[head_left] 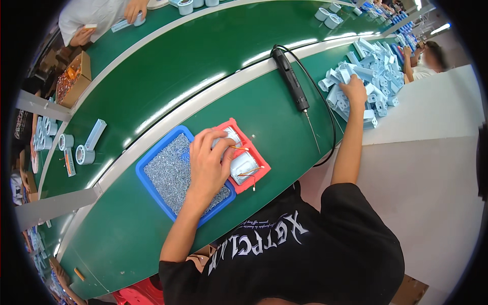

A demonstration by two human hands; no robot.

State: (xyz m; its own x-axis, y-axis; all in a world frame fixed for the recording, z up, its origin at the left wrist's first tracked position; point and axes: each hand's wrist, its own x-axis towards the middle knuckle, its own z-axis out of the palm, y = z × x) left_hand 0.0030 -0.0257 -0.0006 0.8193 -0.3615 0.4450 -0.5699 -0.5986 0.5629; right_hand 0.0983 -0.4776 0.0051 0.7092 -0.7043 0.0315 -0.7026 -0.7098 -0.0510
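Note:
My left hand (207, 160) is bent over the left side of a red holder (262, 170), its fingers curled and their tips partly hidden. What they hold, if anything, I cannot make out. Two light blue plastic housings (244, 166) sit in the holder, with thin wires (246, 174) ending in small white plugs. Under and beside this hand is a blue tray (152, 179) of small metal screws (170, 170). Far to the right, my right hand (354, 91) grips a light blue plastic part (345, 76) at the near side of a heap of similar parts (378, 71).
A black electric screwdriver (292, 81) with a long bit lies between my hands, its cable looping right. Beyond the pale rail runs a green conveyor (203, 51) carrying light blue assemblies (85, 154). Across it, a co-worker's hands (134, 11) handle parts near a cardboard box (76, 81).

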